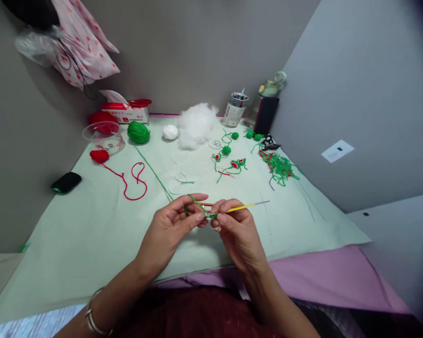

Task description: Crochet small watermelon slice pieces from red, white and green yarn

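Both hands meet above the near middle of the table. My left hand (pixel 176 217) pinches a small piece of green crochet work (pixel 213 216) between thumb and fingers, with green yarn (pixel 153 172) running over its index finger from the green ball (pixel 138 133). Closed around a crochet hook (pixel 241 207) with a yellow handle and grey end is my right hand (pixel 238 225); its fingertips also touch the green work. The hook's working tip is at the stitches, partly hidden by fingers. An orange shaft (pixel 206 204) shows between the hands.
Red yarn (pixel 99 156) and a clear tub (pixel 114 141) lie left. White stuffing (pixel 197 126), a white ball (pixel 170 132), and a pen cup (pixel 234 110) stand at the back. Small green balls (pixel 226 150) and tangled yarn scraps (pixel 281 166) lie right, near a phone (pixel 266 115).
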The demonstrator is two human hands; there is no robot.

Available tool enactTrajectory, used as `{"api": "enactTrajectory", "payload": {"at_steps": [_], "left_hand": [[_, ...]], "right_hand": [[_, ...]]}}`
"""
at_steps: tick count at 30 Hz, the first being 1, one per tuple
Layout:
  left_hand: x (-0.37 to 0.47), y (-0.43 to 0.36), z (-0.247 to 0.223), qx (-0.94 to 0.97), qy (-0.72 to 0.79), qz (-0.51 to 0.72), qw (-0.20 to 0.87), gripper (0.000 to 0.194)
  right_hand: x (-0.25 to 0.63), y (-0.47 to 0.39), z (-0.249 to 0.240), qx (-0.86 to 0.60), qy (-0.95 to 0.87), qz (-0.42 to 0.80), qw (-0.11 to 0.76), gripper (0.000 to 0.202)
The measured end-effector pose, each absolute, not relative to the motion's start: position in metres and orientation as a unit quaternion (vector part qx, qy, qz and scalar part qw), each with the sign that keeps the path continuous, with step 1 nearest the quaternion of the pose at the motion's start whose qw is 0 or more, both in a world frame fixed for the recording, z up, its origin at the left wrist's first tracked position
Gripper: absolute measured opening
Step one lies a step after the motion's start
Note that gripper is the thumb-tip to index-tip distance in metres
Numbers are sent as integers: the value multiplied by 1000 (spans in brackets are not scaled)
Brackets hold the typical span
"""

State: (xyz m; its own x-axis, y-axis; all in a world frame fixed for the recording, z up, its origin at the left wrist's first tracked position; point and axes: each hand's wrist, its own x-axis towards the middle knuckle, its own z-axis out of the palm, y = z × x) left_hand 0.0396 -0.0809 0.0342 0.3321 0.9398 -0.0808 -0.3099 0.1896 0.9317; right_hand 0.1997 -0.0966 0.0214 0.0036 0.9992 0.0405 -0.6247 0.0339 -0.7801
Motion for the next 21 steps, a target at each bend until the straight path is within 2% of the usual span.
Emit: {"api": "enactTrajectory", "payload": {"at_steps": [13,21], "left_hand": [[45,-87,36,393,340,486,703,28],[42,-87,38,418,339,466,702,25]], "right_hand": [[194,-98,20,-342,-360,533,685,11],[194,-100,19,-341,-366,528,687,11]]}}
